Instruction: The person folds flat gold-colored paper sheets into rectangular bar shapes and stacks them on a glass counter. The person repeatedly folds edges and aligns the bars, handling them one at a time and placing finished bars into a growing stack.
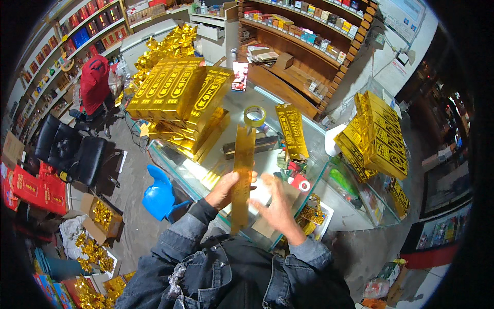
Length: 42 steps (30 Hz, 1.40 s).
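Observation:
A long, narrow strip of folded gold card (pixel 243 177) stands roughly upright over the glass counter (pixel 175 159), directly in front of me. My left hand (pixel 223 190) is closed around its left edge, a little below the middle. My right hand (pixel 277 205) is just right of the strip, slightly blurred, with thumb and fingers apart and nothing visible in it. Beyond the strip's top lies a roll of clear yellowish tape (pixel 254 116). A flat printed gold piece (pixel 292 131) rests on the counter to the right.
Printed gold boxes (pixel 167 87) are piled at the left of the counter; more gold pieces (pixel 378 134) stand at the right. A blue plastic chair (pixel 158 193) and a black office chair (pixel 69 149) are at left. Wooden shelves (pixel 288 36) rise behind. A person in red (pixel 94 85) is at far left.

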Each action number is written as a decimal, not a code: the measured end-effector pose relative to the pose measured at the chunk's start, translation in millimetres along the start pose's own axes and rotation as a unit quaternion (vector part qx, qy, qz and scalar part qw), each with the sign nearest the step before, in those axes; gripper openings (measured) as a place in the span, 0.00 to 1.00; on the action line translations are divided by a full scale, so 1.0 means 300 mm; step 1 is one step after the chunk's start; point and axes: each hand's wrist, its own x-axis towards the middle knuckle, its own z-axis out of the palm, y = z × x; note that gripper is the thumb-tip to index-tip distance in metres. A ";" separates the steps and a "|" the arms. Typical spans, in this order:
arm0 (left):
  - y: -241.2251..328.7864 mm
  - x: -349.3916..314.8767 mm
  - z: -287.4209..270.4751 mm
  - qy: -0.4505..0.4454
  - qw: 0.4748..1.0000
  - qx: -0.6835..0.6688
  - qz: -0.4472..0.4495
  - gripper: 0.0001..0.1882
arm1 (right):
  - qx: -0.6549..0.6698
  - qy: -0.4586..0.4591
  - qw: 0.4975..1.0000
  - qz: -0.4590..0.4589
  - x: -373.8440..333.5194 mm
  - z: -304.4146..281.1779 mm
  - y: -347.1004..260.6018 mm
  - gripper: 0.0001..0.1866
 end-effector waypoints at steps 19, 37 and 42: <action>0.016 -0.072 0.029 -0.109 0.990 0.009 -0.085 0.49 | 0.018 0.198 0.969 -0.145 0.176 -0.068 -0.120 0.21; 0.107 -0.079 0.000 -0.116 0.966 0.182 -0.141 0.50 | 0.236 -0.004 0.971 -0.032 0.110 -0.183 -0.069 0.06; 0.156 -0.100 0.023 -0.136 0.919 0.337 -0.155 0.44 | 0.144 -0.413 0.897 0.064 0.114 -0.292 -0.035 0.21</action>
